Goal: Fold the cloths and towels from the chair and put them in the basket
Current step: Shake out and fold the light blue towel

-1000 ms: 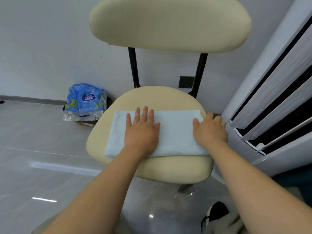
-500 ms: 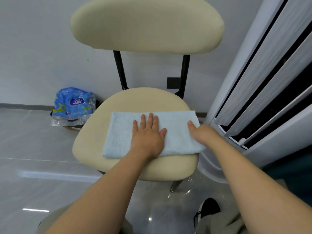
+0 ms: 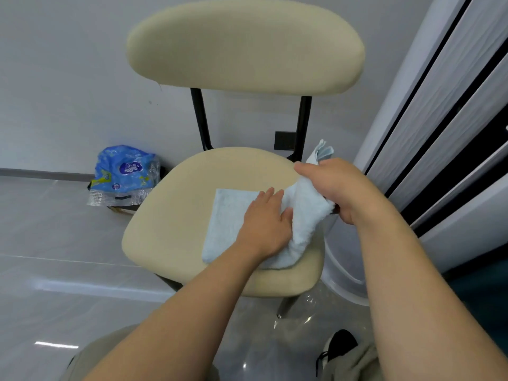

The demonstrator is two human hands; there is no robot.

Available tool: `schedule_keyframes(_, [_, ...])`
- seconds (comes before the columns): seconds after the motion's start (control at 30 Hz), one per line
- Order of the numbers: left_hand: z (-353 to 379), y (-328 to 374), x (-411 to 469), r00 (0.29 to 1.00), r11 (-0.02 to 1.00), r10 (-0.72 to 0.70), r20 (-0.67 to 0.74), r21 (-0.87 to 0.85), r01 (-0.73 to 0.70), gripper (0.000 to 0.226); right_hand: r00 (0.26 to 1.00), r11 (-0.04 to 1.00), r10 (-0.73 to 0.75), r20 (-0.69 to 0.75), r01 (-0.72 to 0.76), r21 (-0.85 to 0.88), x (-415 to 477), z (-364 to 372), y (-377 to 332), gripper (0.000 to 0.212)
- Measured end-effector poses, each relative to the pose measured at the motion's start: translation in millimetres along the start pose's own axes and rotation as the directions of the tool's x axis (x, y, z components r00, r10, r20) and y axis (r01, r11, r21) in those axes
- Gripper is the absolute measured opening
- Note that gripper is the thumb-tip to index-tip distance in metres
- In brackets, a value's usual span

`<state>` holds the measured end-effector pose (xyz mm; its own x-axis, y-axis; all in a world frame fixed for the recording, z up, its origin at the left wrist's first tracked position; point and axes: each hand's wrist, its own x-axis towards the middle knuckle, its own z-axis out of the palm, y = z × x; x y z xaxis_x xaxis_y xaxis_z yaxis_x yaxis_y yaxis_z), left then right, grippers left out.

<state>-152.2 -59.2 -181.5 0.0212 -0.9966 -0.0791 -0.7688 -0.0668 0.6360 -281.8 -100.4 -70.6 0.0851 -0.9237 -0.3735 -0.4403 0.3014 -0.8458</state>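
The right hand [image 3: 338, 188] is gripping the towel [image 3: 231, 213] by its raised right end, fingers curled; the left hand [image 3: 265, 229] is pressing flat at mid-length (the hinge), the fold likely going leftward.

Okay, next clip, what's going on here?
A person is partway through folding a light blue towel on the chair seat. The left hand presses flat on the towel's middle, while the right hand grips its right end and holds it up off the seat, apparently for a fold to the left. That fold is not yet laid down.
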Motion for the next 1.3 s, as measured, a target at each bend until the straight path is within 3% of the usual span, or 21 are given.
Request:
schedule_keyframes(0.1, [-35.5, -22.5, -4.0, 0.990, 0.998, -0.055, -0.130, 0.010, 0.057, 0.037, 0.998, 0.999, -0.032, 0.046, 0.032, -0.004, -2.1, 24.5, -11.8, 0.028])
schedule_keyframes(0.23, [-78.7, -62.3, -11.0, 0.910, 0.929, -0.370, -0.186, -0.104, 0.356, 0.020, 0.992, 0.972, -0.074, 0.104, 0.095, -0.213, 1.9, 70.1, -12.3, 0.033])
schedule_keyframes(0.4, [-93.4, -90.7, -15.6, 0.846, 0.800, -0.529, -0.069, -0.373, 0.470, 0.007, 0.985, 0.906, -0.065, 0.158, 0.124, -0.404, 5.0, 124.0, 0.1, 0.036])
schedule_keyframes(0.5, [-90.7, -97.2, -14.9, 0.839, 0.760, -0.544, 0.009, -0.418, 0.497, 0.005, 0.984, 0.887, -0.061, 0.169, 0.131, -0.442, 5.2, 142.9, 4.8, 0.032])
schedule_keyframes(0.67, [-90.7, -102.9, -10.1, 0.843, 0.759, -0.538, 0.015, -0.427, 0.492, 0.012, 0.983, 0.818, -0.031, 0.184, 0.130, -0.561, 7.8, 160.5, 7.8, 0.035])
schedule_keyframes(0.77, [-90.8, -104.4, -5.4, 0.864, 0.813, -0.498, -0.075, -0.387, 0.435, 0.043, 0.967, 0.733, -0.005, 0.256, 0.178, -0.656, 8.7, 163.1, 10.3, 0.050])
schedule_keyframes(0.83, [-90.3, -101.4, -5.5, 0.879, 0.864, -0.463, -0.110, -0.279, 0.420, 0.049, 0.942, 0.779, 0.029, 0.335, 0.189, -0.598, 8.5, 155.1, 10.9, 0.051])
schedule_keyframes(0.9, [-88.4, -100.4, -7.0, 0.894, 0.895, -0.431, -0.126, -0.189, 0.404, 0.037, 0.932, 0.861, 0.007, 0.363, 0.178, -0.475, 8.3, 141.9, 12.2, 0.043])
schedule_keyframes(0.97, [-86.9, -100.4, -8.6, 0.897, 0.900, -0.428, -0.114, -0.145, 0.411, 0.041, 0.970, 0.865, -0.161, 0.183, 0.228, -0.448, 12.0, 130.2, 16.2, 0.033])
schedule_keyframes(1.03, [-85.4, -95.2, -10.4, 0.909, 0.919, -0.393, -0.139, -0.060, 0.389, 0.045, 0.923, 0.746, -0.377, -0.074, 0.256, -0.615, 18.9, 124.1, 24.1, 0.031])
schedule_keyframes(1.07, [-83.5, -90.1, -11.1, 0.924, 0.937, -0.343, -0.170, 0.007, 0.349, 0.046, 0.892, 0.677, -0.438, -0.112, 0.246, -0.693, 21.5, 122.5, 30.1, 0.037])
schedule_keyframes(1.13, [-75.9, -75.8, -12.7, 0.960, 0.965, -0.190, -0.203, 0.140, 0.221, 0.054, 0.922, 0.614, -0.384, -0.048, 0.216, -0.759, 27.6, 122.5, 44.8, 0.055])
schedule_keyframes(1.2, [-61.6, -67.2, -12.7, 0.989, 0.974, -0.056, -0.137, 0.212, 0.084, 0.061, 0.967, 0.610, -0.253, 0.038, 0.190, -0.769, 33.3, 128.4, 63.9, 0.064])
schedule_keyframes(1.3, [-42.5, -77.3, -10.7, 1.000, 0.964, -0.014, 0.018, 0.267, 0.009, 0.055, 0.976, 0.602, -0.209, 0.058, 0.175, -0.779, 41.7, 132.5, 84.3, 0.069])
